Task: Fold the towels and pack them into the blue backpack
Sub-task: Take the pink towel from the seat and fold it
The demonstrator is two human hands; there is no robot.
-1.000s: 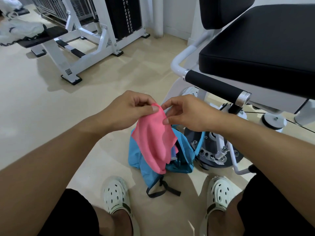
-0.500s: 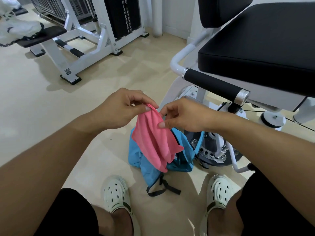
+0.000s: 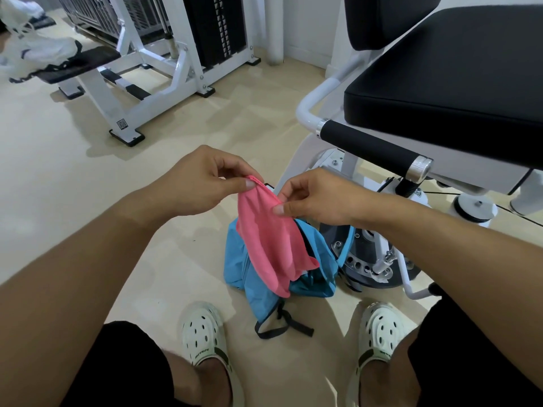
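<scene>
Pinching the pink towel (image 3: 271,245) along its top edge, the left hand (image 3: 202,183) and right hand (image 3: 316,198) held it hanging just above the blue backpack (image 3: 249,277). Folding well probably meant sliding both pinches out to the corners before doubling it over.

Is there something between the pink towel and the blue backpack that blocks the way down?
Nothing visible does. The pink towel hangs from both hands, left hand and right hand, directly above the blue backpack on the floor, with only air between.
</scene>
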